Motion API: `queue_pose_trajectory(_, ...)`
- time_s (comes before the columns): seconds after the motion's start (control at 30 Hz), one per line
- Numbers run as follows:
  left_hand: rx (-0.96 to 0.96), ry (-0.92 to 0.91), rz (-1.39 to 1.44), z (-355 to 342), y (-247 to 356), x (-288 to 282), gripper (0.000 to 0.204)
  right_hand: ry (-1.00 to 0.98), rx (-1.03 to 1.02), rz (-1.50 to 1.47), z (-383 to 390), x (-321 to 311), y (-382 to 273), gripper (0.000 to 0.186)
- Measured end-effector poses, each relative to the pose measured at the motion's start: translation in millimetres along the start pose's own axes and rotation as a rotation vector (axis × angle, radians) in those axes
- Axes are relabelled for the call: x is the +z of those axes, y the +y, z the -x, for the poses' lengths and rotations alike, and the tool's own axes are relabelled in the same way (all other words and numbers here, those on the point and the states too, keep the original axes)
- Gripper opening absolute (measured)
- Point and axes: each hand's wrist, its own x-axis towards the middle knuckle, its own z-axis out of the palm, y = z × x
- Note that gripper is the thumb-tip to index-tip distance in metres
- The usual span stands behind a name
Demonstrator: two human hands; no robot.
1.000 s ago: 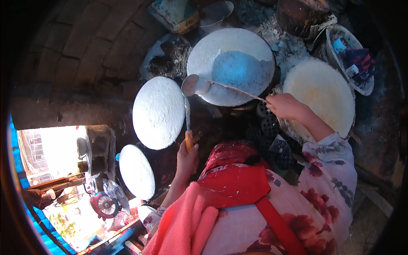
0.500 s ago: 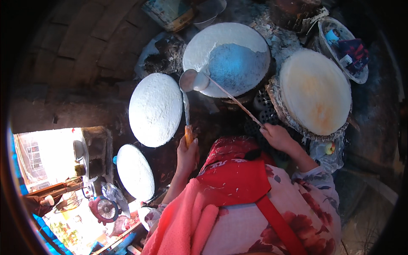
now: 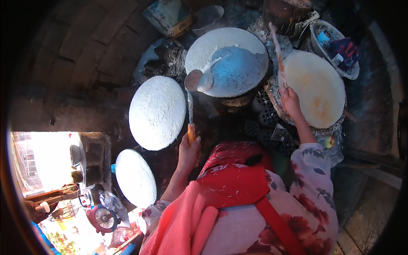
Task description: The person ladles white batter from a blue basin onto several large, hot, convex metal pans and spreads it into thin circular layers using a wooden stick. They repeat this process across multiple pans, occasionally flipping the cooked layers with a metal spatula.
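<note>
Ladle (image 3: 190, 108): pointed away from the body, bowl held at near-left edge of griddle (image 3: 233, 78); handle clasped by left hand (image 3: 190, 151).
Stick (image 3: 278, 55): pointed away, tilted leftward, extended beyond right hand (image 3: 290, 103), near end gripped.

Ladle (image 3: 194, 80) at left edge of griddle (image 3: 243, 70), bucket (image 3: 168, 18) behind

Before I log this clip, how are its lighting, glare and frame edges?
Head view: the bright opening at lower left is blown out; head view: the brown surface at upper left lies in shadow; head view: the round griddle shows a bluish sheen; head view: a curved black fisheye rim cuts the corners.
</note>
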Motion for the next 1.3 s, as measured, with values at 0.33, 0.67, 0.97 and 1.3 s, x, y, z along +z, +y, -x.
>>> queue_pose_trajectory(0.33,0.281,0.073,-0.532,-33.0,-33.7,-10.4,0.056,-0.065,-0.137,-0.381,-5.3,-0.5,-78.0,0.030)
queue_pose_trajectory(0.67,0.358,-0.019,-0.554,-28.6,7.5,-1.4,0.055,-0.111,-0.300,0.483,-38.9,41.5,-51.8,0.041)
queue_pose_trajectory(0.97,0.719,0.126,-0.463,-53.4,66.2,-5.5,0.052,-0.111,-0.023,-0.218,-80.0,31.5,-76.5,0.037)
queue_pose_trajectory(1.3,0.271,0.083,0.015,-4.6,22.8,-61.9,0.043,-0.410,-0.181,0.008,95.2,203.9,-46.3,0.037)
